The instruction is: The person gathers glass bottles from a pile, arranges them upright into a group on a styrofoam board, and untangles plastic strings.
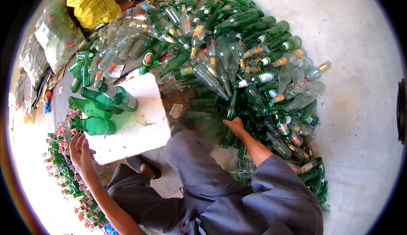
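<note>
On the right, my right hand (235,126) is closed around a green bottle (232,108) at the edge of a big heap of glass bottles (254,57). My left hand (81,150) hangs with its fingers apart and nothing in it, beside the left edge of a white board (148,103). Several green bottles stand close together on that board, just above my left hand; the nearest green bottle (97,126) is unlabelled, and another green bottle (121,96) carries a pale neck label.
A yellow sack (91,4) and a clear bag of bottles (59,33) lie at the upper left. Rows of bottles (63,171) with red caps or ties run down the left side. A pale wall or floor (356,108) borders the heap on the right.
</note>
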A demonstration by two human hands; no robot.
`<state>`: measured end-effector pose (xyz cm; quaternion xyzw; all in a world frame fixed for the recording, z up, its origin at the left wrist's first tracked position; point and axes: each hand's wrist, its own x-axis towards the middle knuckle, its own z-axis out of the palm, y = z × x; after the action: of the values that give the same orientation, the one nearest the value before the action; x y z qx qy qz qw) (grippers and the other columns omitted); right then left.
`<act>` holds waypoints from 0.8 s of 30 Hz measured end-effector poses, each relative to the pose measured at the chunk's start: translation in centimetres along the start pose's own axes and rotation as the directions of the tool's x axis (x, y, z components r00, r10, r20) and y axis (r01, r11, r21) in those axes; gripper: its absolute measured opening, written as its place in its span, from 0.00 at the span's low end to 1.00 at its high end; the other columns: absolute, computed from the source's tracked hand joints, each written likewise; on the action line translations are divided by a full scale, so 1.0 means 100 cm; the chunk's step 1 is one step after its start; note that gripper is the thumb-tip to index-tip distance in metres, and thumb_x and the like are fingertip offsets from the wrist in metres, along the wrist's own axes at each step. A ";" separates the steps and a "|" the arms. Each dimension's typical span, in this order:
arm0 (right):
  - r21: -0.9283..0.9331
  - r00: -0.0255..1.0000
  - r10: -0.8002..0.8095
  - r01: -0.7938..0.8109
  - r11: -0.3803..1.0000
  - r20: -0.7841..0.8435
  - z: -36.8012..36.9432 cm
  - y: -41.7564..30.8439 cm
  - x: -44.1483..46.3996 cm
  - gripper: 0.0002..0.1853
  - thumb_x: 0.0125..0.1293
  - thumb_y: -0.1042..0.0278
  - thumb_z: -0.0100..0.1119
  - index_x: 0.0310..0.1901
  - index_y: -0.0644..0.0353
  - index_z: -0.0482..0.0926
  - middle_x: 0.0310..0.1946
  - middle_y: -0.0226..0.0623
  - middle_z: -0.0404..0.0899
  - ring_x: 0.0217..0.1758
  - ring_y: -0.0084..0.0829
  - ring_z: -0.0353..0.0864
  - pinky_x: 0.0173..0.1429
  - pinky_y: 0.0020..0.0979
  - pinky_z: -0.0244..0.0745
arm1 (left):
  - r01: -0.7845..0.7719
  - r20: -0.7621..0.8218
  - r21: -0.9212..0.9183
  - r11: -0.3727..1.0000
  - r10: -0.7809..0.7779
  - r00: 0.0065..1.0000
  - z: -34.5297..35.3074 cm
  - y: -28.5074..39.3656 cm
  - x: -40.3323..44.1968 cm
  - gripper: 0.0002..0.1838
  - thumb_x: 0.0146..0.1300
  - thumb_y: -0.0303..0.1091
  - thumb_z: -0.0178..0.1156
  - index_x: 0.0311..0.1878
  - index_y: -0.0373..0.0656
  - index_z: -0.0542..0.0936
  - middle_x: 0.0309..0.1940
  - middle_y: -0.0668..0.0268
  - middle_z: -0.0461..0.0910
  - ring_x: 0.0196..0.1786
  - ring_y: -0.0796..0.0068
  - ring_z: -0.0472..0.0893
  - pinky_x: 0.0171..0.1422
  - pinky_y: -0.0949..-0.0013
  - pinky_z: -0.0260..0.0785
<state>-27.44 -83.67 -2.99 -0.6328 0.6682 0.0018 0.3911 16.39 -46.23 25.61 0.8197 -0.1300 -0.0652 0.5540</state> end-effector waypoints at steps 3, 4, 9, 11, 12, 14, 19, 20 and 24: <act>0.103 0.995 -0.099 0.097 0.990 0.013 0.016 0.021 -0.012 0.26 0.50 0.50 0.74 0.37 0.69 0.84 0.34 0.47 0.86 0.38 0.39 0.86 0.47 0.38 0.78 | -0.011 -0.010 -0.032 0.999 0.011 1.000 -0.005 -0.005 0.003 0.22 0.69 0.33 0.61 0.63 0.36 0.71 0.56 0.55 0.81 0.24 0.86 0.75 0.24 0.81 0.61; 0.214 0.982 -0.189 0.179 0.960 0.023 0.018 0.024 -0.025 0.25 0.50 0.53 0.74 0.38 0.69 0.84 0.35 0.47 0.86 0.39 0.39 0.86 0.47 0.38 0.78 | -0.005 -0.021 -0.034 0.999 0.004 1.000 -0.007 -0.005 0.003 0.22 0.69 0.33 0.61 0.63 0.36 0.71 0.55 0.56 0.81 0.24 0.86 0.75 0.24 0.82 0.61; 0.235 0.957 -0.247 0.208 0.949 0.150 0.021 0.029 -0.056 0.26 0.51 0.57 0.74 0.46 0.68 0.82 0.39 0.45 0.86 0.42 0.37 0.85 0.50 0.36 0.78 | -0.004 -0.049 -0.058 0.998 0.001 0.999 -0.008 -0.002 -0.001 0.21 0.69 0.33 0.62 0.61 0.35 0.72 0.49 0.60 0.84 0.23 0.86 0.75 0.24 0.82 0.61; 0.218 0.958 -0.236 0.199 0.955 0.161 0.013 0.010 -0.073 0.27 0.51 0.56 0.75 0.48 0.67 0.80 0.40 0.45 0.85 0.43 0.38 0.85 0.51 0.36 0.78 | 0.001 -0.038 -0.042 0.999 -0.002 0.999 -0.009 -0.004 -0.002 0.22 0.69 0.34 0.62 0.61 0.35 0.72 0.47 0.61 0.84 0.23 0.86 0.75 0.24 0.82 0.61; 0.201 0.958 -0.237 0.204 0.958 0.162 0.007 -0.004 -0.084 0.28 0.50 0.56 0.75 0.49 0.67 0.79 0.41 0.45 0.85 0.44 0.39 0.85 0.52 0.36 0.78 | 0.004 -0.036 -0.033 0.999 -0.005 0.999 -0.011 -0.004 -0.002 0.22 0.69 0.34 0.62 0.61 0.35 0.72 0.46 0.61 0.84 0.23 0.86 0.75 0.24 0.83 0.61; 0.164 0.950 -0.287 0.266 0.950 0.124 -0.010 -0.045 -0.105 0.30 0.50 0.56 0.76 0.51 0.66 0.78 0.42 0.46 0.85 0.46 0.40 0.84 0.53 0.37 0.78 | 0.006 -0.070 -0.029 1.000 -0.008 0.997 -0.008 -0.001 -0.005 0.16 0.67 0.32 0.64 0.55 0.37 0.77 0.40 0.65 0.83 0.22 0.87 0.74 0.23 0.83 0.60; 0.220 0.796 -0.601 0.600 0.769 -0.071 -0.009 -0.107 -0.101 0.31 0.48 0.60 0.77 0.53 0.63 0.76 0.44 0.45 0.84 0.48 0.42 0.84 0.54 0.38 0.78 | -0.012 -0.119 -0.156 0.988 -0.007 0.993 0.002 0.019 -0.015 0.11 0.66 0.29 0.63 0.50 0.38 0.80 0.33 0.67 0.84 0.21 0.88 0.72 0.23 0.83 0.60; 0.213 0.729 -0.676 0.681 0.700 -0.107 -0.011 -0.126 -0.101 0.31 0.48 0.61 0.77 0.53 0.62 0.76 0.44 0.45 0.84 0.48 0.42 0.84 0.55 0.38 0.78 | -0.016 -0.110 -0.159 0.987 -0.002 0.994 0.004 0.022 -0.016 0.11 0.66 0.30 0.62 0.51 0.38 0.79 0.33 0.66 0.84 0.21 0.88 0.73 0.24 0.83 0.61; 0.239 0.547 -0.831 0.824 0.514 -0.097 -0.027 -0.210 -0.131 0.29 0.49 0.64 0.77 0.53 0.61 0.77 0.46 0.42 0.83 0.49 0.42 0.83 0.55 0.37 0.77 | -0.010 -0.102 -0.207 0.978 -0.011 0.995 0.010 0.022 -0.016 0.11 0.67 0.30 0.62 0.50 0.37 0.80 0.33 0.65 0.84 0.19 0.88 0.73 0.22 0.83 0.60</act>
<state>-12.42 -78.11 16.14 -0.8178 0.2750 -0.2615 0.4327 14.26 -47.41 27.18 0.7599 -0.0936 -0.0365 0.6423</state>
